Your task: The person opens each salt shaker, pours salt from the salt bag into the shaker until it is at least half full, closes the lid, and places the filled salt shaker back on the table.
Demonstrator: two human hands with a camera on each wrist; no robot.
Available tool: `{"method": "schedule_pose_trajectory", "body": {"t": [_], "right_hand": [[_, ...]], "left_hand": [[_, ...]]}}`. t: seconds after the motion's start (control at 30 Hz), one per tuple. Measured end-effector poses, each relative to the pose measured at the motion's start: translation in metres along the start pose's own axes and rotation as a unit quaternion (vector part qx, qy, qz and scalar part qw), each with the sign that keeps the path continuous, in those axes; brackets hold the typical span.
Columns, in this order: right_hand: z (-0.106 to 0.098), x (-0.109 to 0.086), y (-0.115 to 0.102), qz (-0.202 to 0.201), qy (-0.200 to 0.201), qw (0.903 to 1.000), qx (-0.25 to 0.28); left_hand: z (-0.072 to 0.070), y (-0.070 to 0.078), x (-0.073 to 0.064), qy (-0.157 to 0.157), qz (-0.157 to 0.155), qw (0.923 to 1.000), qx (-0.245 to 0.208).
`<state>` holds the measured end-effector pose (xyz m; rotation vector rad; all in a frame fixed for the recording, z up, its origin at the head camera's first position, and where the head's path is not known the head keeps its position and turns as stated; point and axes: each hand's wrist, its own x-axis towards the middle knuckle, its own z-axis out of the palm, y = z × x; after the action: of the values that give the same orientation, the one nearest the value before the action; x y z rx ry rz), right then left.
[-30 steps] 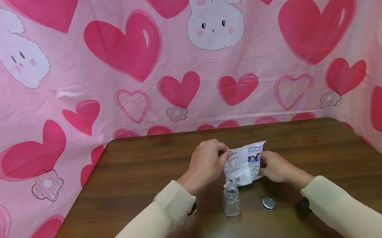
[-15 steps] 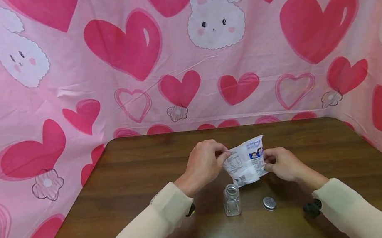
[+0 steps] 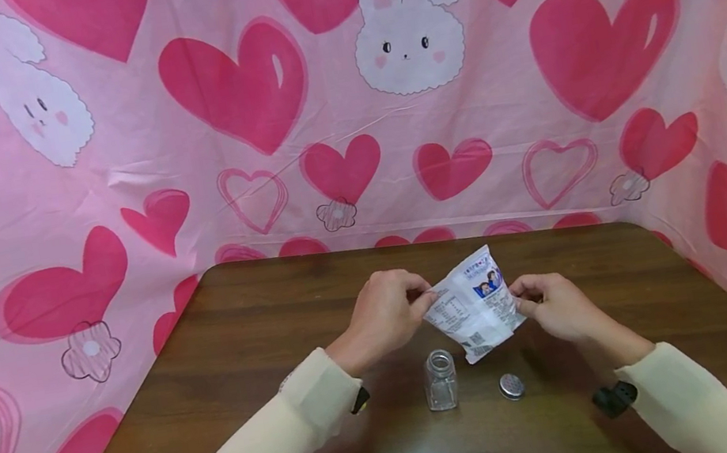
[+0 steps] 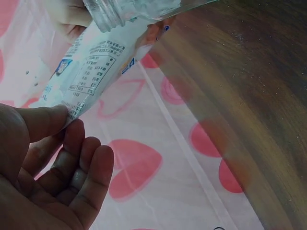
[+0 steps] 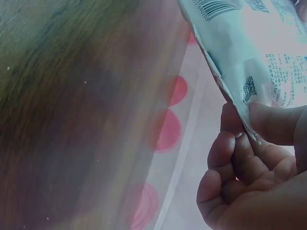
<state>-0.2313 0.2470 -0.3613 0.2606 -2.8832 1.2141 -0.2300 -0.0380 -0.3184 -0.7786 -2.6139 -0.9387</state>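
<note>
Between my hands, tilted, is a white printed packet (image 3: 474,308) with blue pictures and small text. My left hand (image 3: 387,307) pinches its left corner between thumb and forefinger; in the left wrist view the other fingers (image 4: 96,177) curl loosely. At the lower right edge, my right hand (image 3: 557,302) pinches the packet (image 5: 249,52) with thumb and fingers. In front of the packet stands a small clear glass jar (image 3: 441,382), its mouth uncovered and its threaded neck (image 4: 105,14) showing in the left wrist view. A round silver lid (image 3: 511,386) lies right of the jar.
The dark brown wooden table (image 3: 277,313) spreads out around the hands. Behind it and along both sides hangs a pink cloth (image 3: 329,104) printed with hearts and rabbits. A dark band (image 3: 614,398) sits at the right wrist.
The packet has turned, its upper right corner tipping up and to the left and its lower part shifting right of the jar. My right hand has moved right; the left stays nearly in place.
</note>
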Motion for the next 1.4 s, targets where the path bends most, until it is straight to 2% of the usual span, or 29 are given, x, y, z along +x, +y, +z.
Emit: {"method": "schedule_pose_trajectory", "body": {"t": [0.4, 0.77, 1.03, 1.2, 1.4], "right_hand": [[-0.011, -0.010, -0.009, -0.022, 0.019, 0.9995, -0.012], [-0.019, -0.018, -0.016, -0.044, 0.034, 0.9980, -0.029], [-0.026, -0.023, -0.022, -0.044, 0.031, 0.9980, -0.034], [-0.030, -0.026, -0.028, -0.055, 0.035, 0.9973, -0.034], [-0.033, -0.030, -0.031, -0.055, 0.037, 0.9971, -0.039]], "left_hand": [[-0.006, 0.001, -0.008, -0.026, -0.021, 0.9983, -0.047], [-0.006, -0.004, -0.011, -0.028, -0.005, 0.9981, -0.054], [-0.005, -0.005, -0.013, -0.033, 0.017, 0.9984, -0.042], [-0.008, -0.003, -0.015, -0.039, 0.016, 0.9984, -0.038], [-0.009, -0.001, -0.019, -0.057, 0.008, 0.9964, -0.062]]}}
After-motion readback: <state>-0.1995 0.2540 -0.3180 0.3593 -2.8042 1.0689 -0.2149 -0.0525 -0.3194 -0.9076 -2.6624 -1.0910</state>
